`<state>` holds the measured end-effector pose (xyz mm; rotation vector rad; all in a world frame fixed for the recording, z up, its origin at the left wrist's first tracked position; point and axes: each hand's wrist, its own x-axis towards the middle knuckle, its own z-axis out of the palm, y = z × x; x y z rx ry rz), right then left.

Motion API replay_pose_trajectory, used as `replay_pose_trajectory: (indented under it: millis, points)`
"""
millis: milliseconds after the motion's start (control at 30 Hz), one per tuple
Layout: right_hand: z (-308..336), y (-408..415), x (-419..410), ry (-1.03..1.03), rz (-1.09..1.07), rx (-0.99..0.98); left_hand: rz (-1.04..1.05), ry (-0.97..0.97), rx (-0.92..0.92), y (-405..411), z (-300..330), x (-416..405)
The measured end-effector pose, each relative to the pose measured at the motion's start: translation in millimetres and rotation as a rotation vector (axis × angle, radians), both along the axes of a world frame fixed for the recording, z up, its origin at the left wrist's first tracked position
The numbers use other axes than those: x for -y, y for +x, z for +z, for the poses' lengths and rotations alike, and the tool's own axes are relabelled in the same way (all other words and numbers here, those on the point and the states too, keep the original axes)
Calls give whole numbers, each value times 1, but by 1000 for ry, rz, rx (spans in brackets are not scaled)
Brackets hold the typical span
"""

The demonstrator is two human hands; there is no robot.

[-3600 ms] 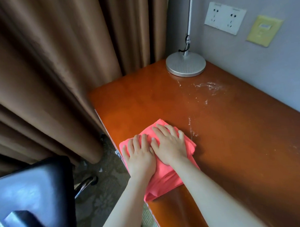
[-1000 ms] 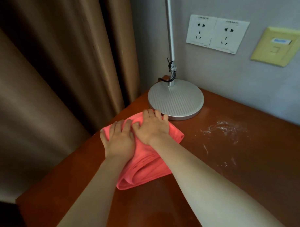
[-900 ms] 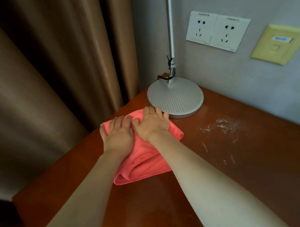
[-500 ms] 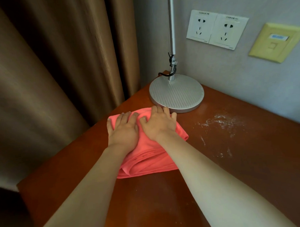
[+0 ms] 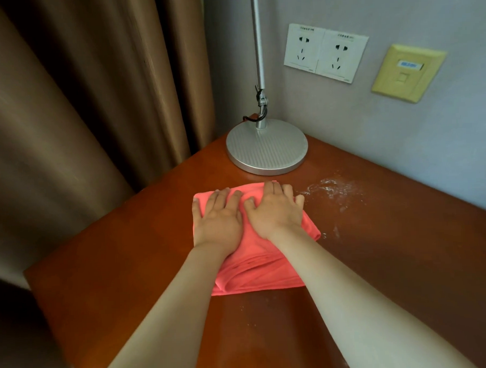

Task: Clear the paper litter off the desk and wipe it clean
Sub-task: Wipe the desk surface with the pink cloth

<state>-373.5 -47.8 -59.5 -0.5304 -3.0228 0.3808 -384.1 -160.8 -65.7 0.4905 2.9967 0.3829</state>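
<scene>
Pink cloth (image 5: 255, 263) slides back from the lamp base (image 5: 267, 151); left hand (image 5: 217, 220) and right hand (image 5: 273, 210) press flat-fingered, heading right toward the white residue (image 5: 330, 187).

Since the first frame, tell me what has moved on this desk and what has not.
Both hands, left hand and right hand, have pushed the folded pink cloth from the desk's near edge up to just short of the lamp base. They press flat on it throughout; nothing was picked up or let go. The lamp stays put, and the white smear to the cloth's right remains unwiped.
</scene>
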Motion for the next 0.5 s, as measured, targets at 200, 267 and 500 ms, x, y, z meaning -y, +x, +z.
replay_pose_trajectory:
  millis: [200,267,500]
  points:
    - [-2,27,-16,3,-31,-13,-11,1,-21,25,-2,-17]
    - [-3,37,-21,7,-30,-17,-9,11,-24,34,-4,-22]
    - [-5,74,-38,23,-43,-30,-8,38,-40,69,-5,-40]
